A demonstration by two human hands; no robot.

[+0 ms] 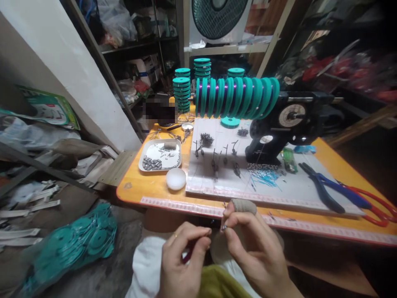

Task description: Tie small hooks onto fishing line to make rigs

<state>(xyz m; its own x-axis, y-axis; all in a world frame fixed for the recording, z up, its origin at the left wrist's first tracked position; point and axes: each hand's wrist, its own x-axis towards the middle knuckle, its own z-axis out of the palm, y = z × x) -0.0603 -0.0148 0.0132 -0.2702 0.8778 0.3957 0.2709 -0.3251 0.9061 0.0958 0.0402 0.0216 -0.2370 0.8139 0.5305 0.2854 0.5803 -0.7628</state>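
Above my lap, just in front of the table edge, my left hand (186, 256) pinches thumb and forefinger together. Whatever lies between those fingertips is too small to make out. Close by on the right, my right hand (260, 248) is closed on a small shiny metal piece (224, 227). One finger of that hand wears a greyish wrap (244, 205). On the grey board (198, 165) beyond lie several small dark metal parts with thin lines (214, 167). Green spools (237, 97) with purple line sit in a row on a rod above the board.
A white tray (159, 142) of metal pieces and a round white container (175, 179) stand left on the orange table (133, 182). Right are a black machine stand (263, 147), pliers (322, 190) and red-handled scissors (376, 207). A bag of green spools (74, 248) lies on the floor.
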